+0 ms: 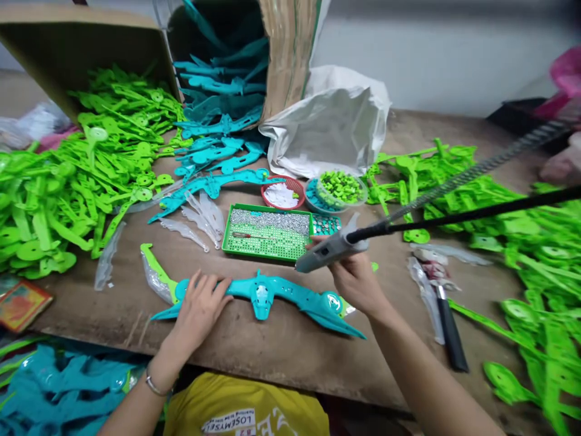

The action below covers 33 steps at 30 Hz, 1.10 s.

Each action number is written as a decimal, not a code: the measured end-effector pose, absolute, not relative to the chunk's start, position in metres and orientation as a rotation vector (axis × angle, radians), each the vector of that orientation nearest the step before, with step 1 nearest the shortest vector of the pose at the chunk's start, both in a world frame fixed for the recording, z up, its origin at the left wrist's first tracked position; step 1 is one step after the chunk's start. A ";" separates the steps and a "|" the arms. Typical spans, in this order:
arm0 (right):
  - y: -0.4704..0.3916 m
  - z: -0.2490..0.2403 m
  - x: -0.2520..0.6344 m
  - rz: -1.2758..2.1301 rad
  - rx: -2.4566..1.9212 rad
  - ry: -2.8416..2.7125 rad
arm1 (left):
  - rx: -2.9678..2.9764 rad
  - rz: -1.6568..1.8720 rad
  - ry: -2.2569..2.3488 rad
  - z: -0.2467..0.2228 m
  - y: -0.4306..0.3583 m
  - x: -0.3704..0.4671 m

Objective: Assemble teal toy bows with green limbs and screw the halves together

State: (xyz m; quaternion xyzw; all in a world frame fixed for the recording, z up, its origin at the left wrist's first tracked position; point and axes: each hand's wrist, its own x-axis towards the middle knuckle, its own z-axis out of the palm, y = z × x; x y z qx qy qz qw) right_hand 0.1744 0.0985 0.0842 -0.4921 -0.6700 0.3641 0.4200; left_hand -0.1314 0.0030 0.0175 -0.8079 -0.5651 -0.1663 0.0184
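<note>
A teal bow-shaped plastic part [262, 293] lies across the front of the table. My left hand [203, 303] rests on its left arm, fingers spread over the plastic. A lime green piece with a clear film-like part [158, 275] sticks out beyond that end. My right hand [356, 278] is wrapped round a grey power screwdriver [324, 251], which hangs from a coiled cord and a black cable. The tool's tip is above the teal part's right arm, apart from it. Behind them lies a green tray [267, 242] with small screws and red-handled tweezers.
Piles of lime green parts [59, 200] stand left and right [535, 242]. Teal parts [222, 124] spill from a carton at the back. Small baskets [281, 194] and a white bag [327, 133] stand behind the tray. A black-handled tool [451, 333] lies right.
</note>
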 end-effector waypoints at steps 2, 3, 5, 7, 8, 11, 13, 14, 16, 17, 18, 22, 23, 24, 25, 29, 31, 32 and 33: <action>0.108 0.082 0.172 1.071 -1.203 -1.679 | -2.512 -0.535 -1.773 0.016 0.001 -0.130; 0.115 0.079 0.172 1.139 -1.189 -1.677 | -2.520 -0.542 -1.782 0.016 0.001 -0.129; 0.134 0.074 0.172 1.148 -1.214 -1.743 | -2.555 -0.571 -1.797 0.018 0.001 -0.129; 0.159 0.069 0.170 0.938 -1.346 -1.893 | -2.595 -0.648 -1.818 0.024 0.003 -0.126; 0.173 0.068 0.166 0.779 -1.436 -1.971 | -2.613 -0.707 -1.826 0.028 0.005 -0.123; 0.218 0.068 0.149 0.532 -1.572 -2.081 | -2.669 -0.888 -1.809 0.040 0.014 -0.107; 0.246 0.069 0.135 0.468 -1.607 -2.156 | -2.726 -0.958 -1.764 0.046 0.020 -0.094; 0.259 0.068 0.128 0.441 -1.631 -2.201 | -2.753 -0.977 -1.741 0.048 0.021 -0.089; 0.280 0.065 0.116 0.395 -1.693 -2.284 | -2.794 -1.002 -1.708 0.048 0.022 -0.082; 0.289 0.063 0.112 0.369 -1.730 -2.315 | -2.807 -1.009 -1.703 0.047 0.022 -0.081; 0.295 0.060 0.108 0.338 -1.767 -2.339 | -2.816 -1.015 -1.706 0.046 0.020 -0.081; 0.307 0.053 0.098 0.209 -1.876 -2.398 | -2.775 -1.093 -1.750 0.039 0.010 -0.094; 0.307 0.053 0.096 0.188 -1.883 -2.417 | -2.746 -1.127 -1.764 0.038 0.008 -0.098; 0.306 0.053 0.095 0.169 -1.882 -2.438 | -2.718 -1.157 -1.779 0.037 0.005 -0.102; 0.306 0.054 0.094 0.153 -1.877 -2.458 | -2.692 -1.181 -1.792 0.037 0.003 -0.106; 0.304 0.055 0.093 0.139 -1.878 -2.542 | -2.623 -1.221 -1.799 0.033 -0.004 -0.114; 0.305 0.053 0.094 0.140 -1.873 -2.581 | -2.603 -1.233 -1.790 0.032 -0.007 -0.114; 0.305 0.052 0.095 0.133 -1.864 -2.593 | -2.599 -1.236 -1.789 0.031 -0.008 -0.114; 0.306 0.051 0.096 0.121 -1.853 -2.599 | -2.597 -1.241 -1.786 0.031 -0.009 -0.113</action>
